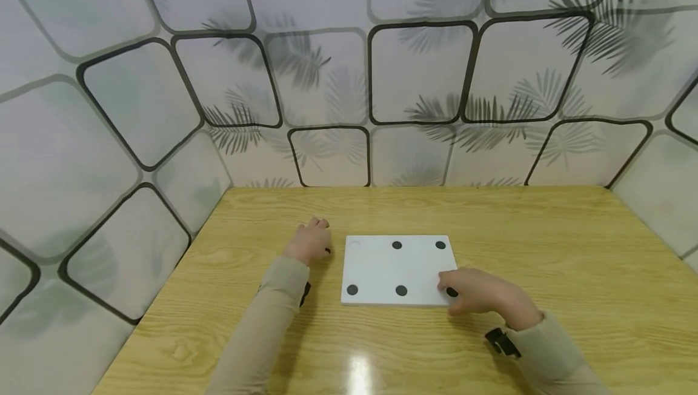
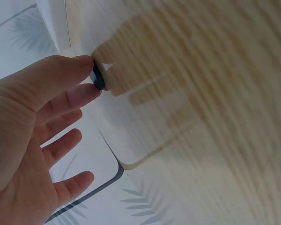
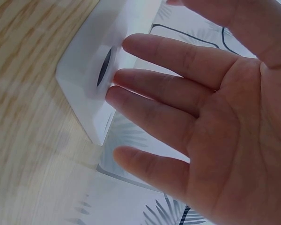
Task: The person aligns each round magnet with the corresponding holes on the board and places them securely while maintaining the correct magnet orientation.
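A white rectangular board (image 1: 376, 268) lies on the table with dark round discs set in it, two along the far row and three along the near row. A faint pale circle (image 1: 355, 243) marks its far left corner. Just left of the board, my left hand (image 1: 311, 242) pinches a small black disc (image 2: 98, 77) on edge between thumb and index finger, close over the table; its other fingers are spread. My right hand (image 1: 480, 291) is at the board's near right corner, its straight fingertips right by the disc there (image 3: 104, 69).
The wood-grain table (image 1: 545, 243) extends around the board and reflects a bright light near its front. Behind and beside it stand patterned walls (image 1: 420, 74) with dark outlines and leaf prints.
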Available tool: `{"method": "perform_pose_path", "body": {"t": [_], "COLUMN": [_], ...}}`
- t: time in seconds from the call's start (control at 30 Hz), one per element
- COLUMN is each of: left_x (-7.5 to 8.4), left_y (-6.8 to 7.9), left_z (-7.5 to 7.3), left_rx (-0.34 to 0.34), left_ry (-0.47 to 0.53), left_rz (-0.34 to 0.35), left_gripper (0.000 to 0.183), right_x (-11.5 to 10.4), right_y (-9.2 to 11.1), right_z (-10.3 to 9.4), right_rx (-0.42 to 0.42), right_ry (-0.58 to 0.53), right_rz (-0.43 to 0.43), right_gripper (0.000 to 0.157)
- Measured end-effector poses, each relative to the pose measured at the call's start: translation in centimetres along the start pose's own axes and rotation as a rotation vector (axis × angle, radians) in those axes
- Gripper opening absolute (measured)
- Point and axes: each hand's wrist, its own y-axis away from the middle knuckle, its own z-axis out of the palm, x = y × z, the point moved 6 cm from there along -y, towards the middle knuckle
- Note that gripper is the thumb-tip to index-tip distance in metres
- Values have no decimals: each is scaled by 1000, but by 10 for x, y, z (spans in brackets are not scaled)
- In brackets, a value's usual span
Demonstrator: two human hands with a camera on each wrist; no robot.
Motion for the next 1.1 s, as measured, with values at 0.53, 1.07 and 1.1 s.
{"method": "perform_pose_path", "body": {"t": [0.53, 1.07, 1.1], "left_x": [14, 39, 40], "left_y": [-2, -18, -19], "left_z": [-5, -16, -16], "left_rx": [-31, 8, 9], "left_ry": [4, 9, 1], "left_rz": [27, 63, 65], "left_gripper": [15, 11, 12], "right_x": [-1, 1, 2], "right_y": [0, 0, 0], "right_z": [0, 2, 2], "right_rx": [-4, -9, -11], "right_ry": [-1, 1, -1], "right_rz": [5, 27, 33], "right_gripper": [17, 16, 17]}}
